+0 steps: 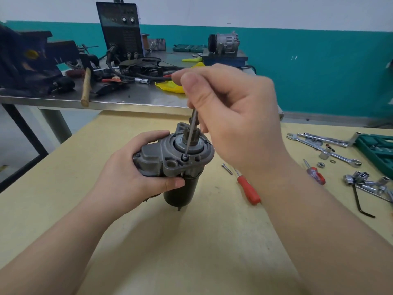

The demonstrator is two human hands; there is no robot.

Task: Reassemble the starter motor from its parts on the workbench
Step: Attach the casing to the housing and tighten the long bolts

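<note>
The motor [173, 165] stood upright mid-worktop [148, 241], left hand [136, 169] curled round its housing. Right hand [229, 116] pinched a driver [190, 133], tip in a bolt [184, 157]. A red screwdriver [247, 189] lay just right; bare worktop lay nearer.

No text reads clearly; faint digits on the black welder [121, 28] stay illegible.

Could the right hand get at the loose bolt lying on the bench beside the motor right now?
Probably yes, once freed: the loose bolt lies uncovered below the right hand, which currently grips a thin driver.
</note>
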